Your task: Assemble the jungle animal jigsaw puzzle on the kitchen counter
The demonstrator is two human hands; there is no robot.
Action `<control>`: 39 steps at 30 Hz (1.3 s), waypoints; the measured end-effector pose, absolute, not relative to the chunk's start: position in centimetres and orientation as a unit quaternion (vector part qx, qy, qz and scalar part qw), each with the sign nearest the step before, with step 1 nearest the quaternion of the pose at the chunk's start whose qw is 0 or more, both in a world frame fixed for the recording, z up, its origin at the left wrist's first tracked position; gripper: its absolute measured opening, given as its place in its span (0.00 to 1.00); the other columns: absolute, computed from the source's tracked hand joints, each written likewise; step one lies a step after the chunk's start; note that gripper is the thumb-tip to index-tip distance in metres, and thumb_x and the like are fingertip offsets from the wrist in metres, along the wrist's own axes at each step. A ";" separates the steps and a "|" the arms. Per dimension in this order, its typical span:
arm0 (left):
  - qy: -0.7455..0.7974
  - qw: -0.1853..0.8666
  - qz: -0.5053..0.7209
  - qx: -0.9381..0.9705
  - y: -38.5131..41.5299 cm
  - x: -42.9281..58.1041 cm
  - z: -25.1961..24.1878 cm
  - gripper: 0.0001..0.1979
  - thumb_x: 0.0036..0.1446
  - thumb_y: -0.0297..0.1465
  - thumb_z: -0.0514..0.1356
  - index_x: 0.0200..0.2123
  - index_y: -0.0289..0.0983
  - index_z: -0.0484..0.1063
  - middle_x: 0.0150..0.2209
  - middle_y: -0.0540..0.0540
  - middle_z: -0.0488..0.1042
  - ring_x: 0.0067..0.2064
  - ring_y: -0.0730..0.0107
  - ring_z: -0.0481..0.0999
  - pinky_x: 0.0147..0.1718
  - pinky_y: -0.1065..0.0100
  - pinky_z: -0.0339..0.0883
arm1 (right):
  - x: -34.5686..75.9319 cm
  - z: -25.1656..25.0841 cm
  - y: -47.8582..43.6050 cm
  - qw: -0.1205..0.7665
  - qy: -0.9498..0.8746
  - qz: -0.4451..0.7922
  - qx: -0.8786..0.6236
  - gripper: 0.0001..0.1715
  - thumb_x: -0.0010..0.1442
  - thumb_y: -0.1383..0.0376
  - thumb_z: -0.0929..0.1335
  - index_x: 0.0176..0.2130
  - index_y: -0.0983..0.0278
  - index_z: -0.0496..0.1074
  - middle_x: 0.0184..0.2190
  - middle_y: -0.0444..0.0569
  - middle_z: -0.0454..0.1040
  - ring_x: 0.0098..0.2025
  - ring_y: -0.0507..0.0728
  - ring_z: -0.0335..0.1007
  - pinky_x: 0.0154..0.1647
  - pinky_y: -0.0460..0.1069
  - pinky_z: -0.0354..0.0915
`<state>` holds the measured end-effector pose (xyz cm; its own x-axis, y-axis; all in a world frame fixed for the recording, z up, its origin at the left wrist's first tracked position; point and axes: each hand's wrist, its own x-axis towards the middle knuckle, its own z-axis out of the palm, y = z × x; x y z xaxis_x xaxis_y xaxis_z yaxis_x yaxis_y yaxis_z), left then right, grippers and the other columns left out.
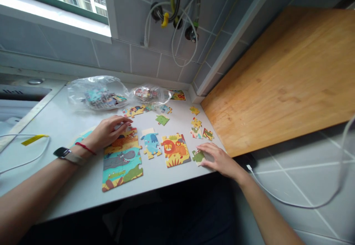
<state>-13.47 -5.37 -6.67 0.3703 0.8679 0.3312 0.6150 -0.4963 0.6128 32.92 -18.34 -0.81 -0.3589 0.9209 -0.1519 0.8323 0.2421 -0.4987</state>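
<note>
My left hand (109, 130) lies flat, fingers stretched, on the top of a joined block of puzzle pieces (122, 163) showing a hippo and a crocodile. My right hand (219, 159) rests palm down at the counter's front right corner, fingers spread over a green puzzle piece (198, 156). Between the hands lie a blue elephant piece (150, 143) and a joined lion section (174, 149). Several loose pieces (198, 128) lie beyond my right hand, and a green piece (162, 119) sits farther back.
Two clear plastic bags (97, 93) with more pieces lie near the tiled wall. A wooden board (291, 75) adjoins the white counter (69, 126) on the right. A white cable (291, 200) trails over the floor tiles; another cable (24, 160) loops at left near a sink.
</note>
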 end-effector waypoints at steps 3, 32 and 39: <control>0.461 0.181 0.302 0.815 -5.6 -13.4 -6.8 0.21 0.69 0.50 0.53 0.44 0.43 0.79 0.43 0.41 0.82 0.44 0.55 0.81 0.47 0.59 0.74 | 33.7 -1.2 -18.5 0.109 -0.772 0.282 -0.559 0.33 0.60 0.61 0.77 0.63 0.58 0.74 0.62 0.55 0.75 0.66 0.66 0.68 0.71 0.64 0.62; 0.439 -0.062 0.105 0.890 -6.6 -10.0 -3.2 0.20 0.72 0.41 0.49 0.46 0.38 0.79 0.51 0.35 0.79 0.51 0.48 0.78 0.50 0.48 0.74 | 33.6 -7.3 -19.7 0.369 -0.763 0.120 -0.517 0.22 0.62 0.64 0.76 0.55 0.59 0.76 0.52 0.55 0.75 0.56 0.66 0.74 0.59 0.63 0.74; 0.358 -0.005 0.012 0.934 -6.1 0.1 0.5 0.18 0.73 0.36 0.49 0.44 0.39 0.79 0.44 0.41 0.81 0.47 0.58 0.79 0.50 0.58 0.71 | 33.3 -7.1 -19.4 0.334 -0.778 0.095 -0.524 0.14 0.66 0.61 0.73 0.51 0.62 0.78 0.48 0.55 0.77 0.52 0.65 0.74 0.55 0.61 0.74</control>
